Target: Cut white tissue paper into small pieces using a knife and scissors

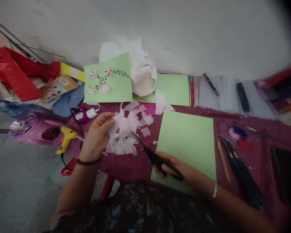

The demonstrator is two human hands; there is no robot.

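Observation:
My left hand [100, 131] is closed in a pinch on a piece of thin white paper [117, 121], above a heap of white paper scraps [121, 145]. In my right hand [169, 165] is a pair of black-handled scissors [151, 153], my fingers through the handles. Their blades point up and left toward the held paper, close beside it; I cannot tell whether they touch it. A plain light green sheet [188, 136] lies flat partly under my right hand. More white scraps are spread just beyond the heap.
A green card with painted flowers [108, 77] leans at the back, by crumpled white paper [144, 76]. On the left are a yellow glue gun [66, 139], a purple plug block [81, 115] and a pink stool [38, 129]. Rightward lie a wooden stick [223, 161], brushes and a black marker [242, 97].

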